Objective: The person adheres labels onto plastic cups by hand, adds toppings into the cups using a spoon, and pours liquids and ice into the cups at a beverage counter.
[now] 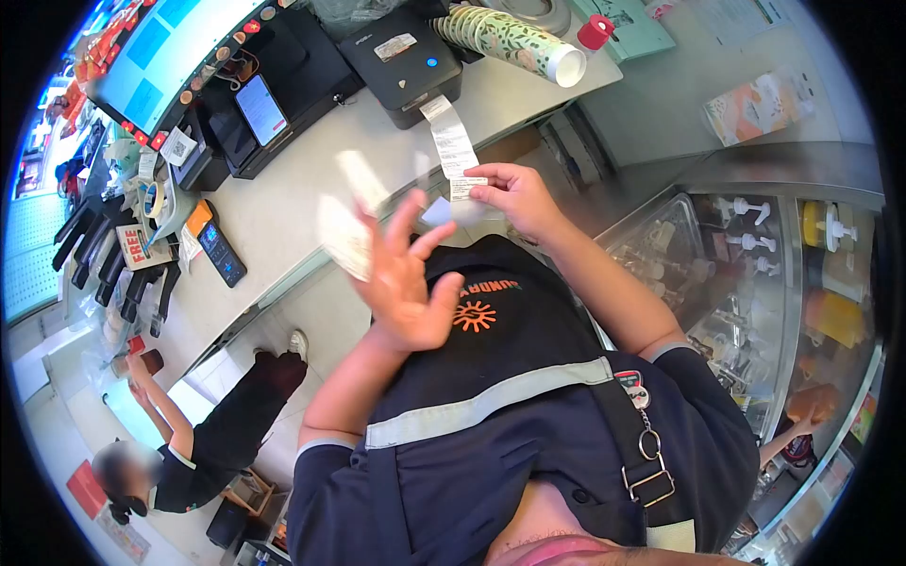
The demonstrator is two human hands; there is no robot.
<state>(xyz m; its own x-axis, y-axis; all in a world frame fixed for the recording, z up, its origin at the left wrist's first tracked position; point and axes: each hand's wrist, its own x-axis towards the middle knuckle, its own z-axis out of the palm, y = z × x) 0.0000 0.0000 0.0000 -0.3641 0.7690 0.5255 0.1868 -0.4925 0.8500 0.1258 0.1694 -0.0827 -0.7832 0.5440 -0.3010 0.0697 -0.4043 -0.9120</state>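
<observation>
The right hand (524, 203) pinched the paper strip (448, 137) just past the front edge of the counter (321, 123), where a gentle, straight pull seemed best, and the left hand (404, 292) had its fingers spread wide.

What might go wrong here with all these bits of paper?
The right hand holds the end of the printed strip coming out of the printer; a crooked tug might tear it. By the spread fingers of the left hand are blurred paper slips, which might drop or get mixed up. The stack of cups lies on its side on the counter, so a bump might roll it.
</observation>
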